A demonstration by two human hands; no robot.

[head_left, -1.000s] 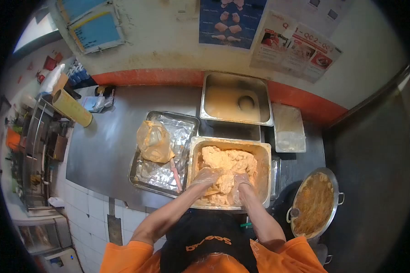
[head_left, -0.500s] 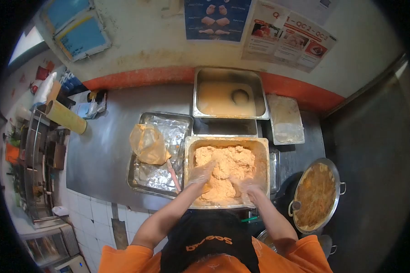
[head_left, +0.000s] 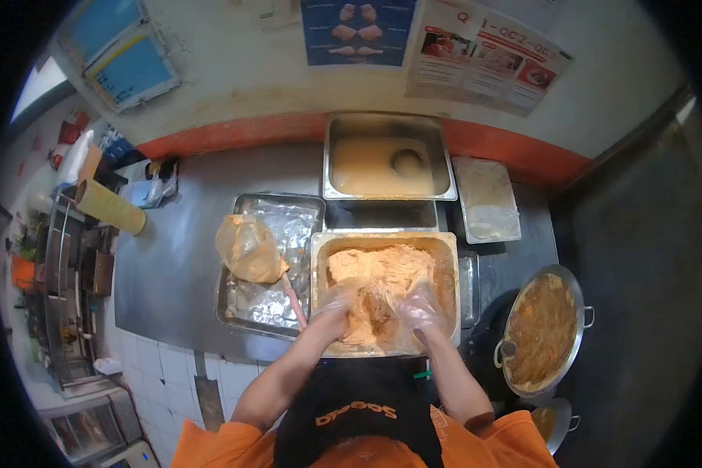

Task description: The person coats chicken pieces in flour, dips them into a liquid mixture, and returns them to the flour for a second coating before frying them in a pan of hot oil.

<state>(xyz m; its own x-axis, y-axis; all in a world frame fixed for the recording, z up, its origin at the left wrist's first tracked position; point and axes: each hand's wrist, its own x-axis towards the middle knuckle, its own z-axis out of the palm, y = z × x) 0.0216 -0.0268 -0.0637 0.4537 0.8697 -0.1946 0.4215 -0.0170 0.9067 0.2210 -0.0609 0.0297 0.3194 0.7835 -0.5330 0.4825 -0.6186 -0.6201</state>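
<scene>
A deep metal pan point(head_left: 317, 265) in front of me holds lumpy, pale orange flour-like coating mix point(head_left: 347, 261). My left hand point(head_left: 339, 303), in a clear plastic glove, is down in the mix at the pan's left side. At the right side my right hand point(head_left: 421, 306), gloved the same way, is in it too. Both hands' fingers are buried or blurred. Between them a darker, wet-looking patch point(head_left: 381, 313) shows. Whether pieces lie under the coating is hidden.
Left of the pan, a shallow metal tray point(head_left: 234, 300) holds a mesh strainer point(head_left: 249, 248) with a pinkish handle. Behind stands a pan of cloudy liquid point(head_left: 327, 168) with a round object in it. A lidded container point(head_left: 487, 199) and a large pot point(head_left: 542, 331) are to the right.
The mix between my hands has spread apart and smeared, and a darker patch has come into sight. My right hand has turned and moved slightly inward and up; my left has shifted slightly left.
</scene>
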